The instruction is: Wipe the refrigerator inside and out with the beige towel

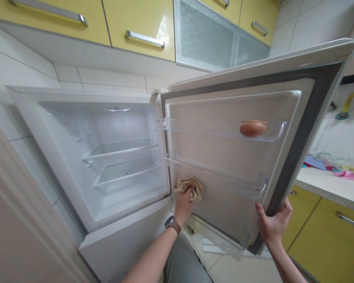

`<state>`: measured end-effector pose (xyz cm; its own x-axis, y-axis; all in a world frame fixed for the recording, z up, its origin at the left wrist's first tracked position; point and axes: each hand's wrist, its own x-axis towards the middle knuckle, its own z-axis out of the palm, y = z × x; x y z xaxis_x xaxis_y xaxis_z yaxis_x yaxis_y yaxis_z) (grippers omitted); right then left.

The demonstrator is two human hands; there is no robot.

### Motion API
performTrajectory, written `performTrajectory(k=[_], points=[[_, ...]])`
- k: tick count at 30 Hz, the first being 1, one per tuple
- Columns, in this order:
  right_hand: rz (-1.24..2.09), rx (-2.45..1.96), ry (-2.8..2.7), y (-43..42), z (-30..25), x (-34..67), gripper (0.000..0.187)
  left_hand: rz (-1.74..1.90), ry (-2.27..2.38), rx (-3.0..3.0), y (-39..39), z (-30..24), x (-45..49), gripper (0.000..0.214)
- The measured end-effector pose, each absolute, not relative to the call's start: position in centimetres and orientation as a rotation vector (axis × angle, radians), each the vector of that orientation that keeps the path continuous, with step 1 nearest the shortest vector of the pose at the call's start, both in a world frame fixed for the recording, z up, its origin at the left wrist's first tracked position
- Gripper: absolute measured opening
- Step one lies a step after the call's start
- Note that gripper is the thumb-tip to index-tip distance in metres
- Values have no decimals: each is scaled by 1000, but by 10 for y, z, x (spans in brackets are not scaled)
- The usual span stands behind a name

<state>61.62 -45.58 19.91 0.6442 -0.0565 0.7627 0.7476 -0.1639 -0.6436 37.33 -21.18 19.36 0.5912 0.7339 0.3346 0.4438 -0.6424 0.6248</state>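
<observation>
A folded beige cloth (189, 186) is bunched in my left hand (184, 207), which wears a wristwatch. It lies against the inner panel of the open fridge door (212, 145), low on the hinge side, below the middle clear shelf (215, 175). My right hand (275, 222) grips the door's outer edge near the bottom, thumb on the inside and fingers wrapped behind. A small brown clay pot (253, 128) rests in the upper door shelf (200, 126), toward the free edge.
The fridge compartment (120, 129) stands open at the left, with two glass shelves (126, 171). Yellow cabinets (138, 23) hang above. At the right, a counter (333, 184) carries plastic bags and coloured items (336, 165). Below the door is the tiled floor (233, 269).
</observation>
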Motion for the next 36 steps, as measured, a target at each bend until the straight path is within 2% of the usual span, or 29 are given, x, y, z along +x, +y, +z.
performTrajectory(k=[6,13,36], points=[[-786,-1604,-557,-457,200,615,125,651,990,2450,-204,173,365,80],[-796,-1605,-545,-456,200,616,126,537,1017,2607,-209,174,366,81],[-790,-1605,-556,-454,201,622,126,453,1015,2672,-216,181,367,73]])
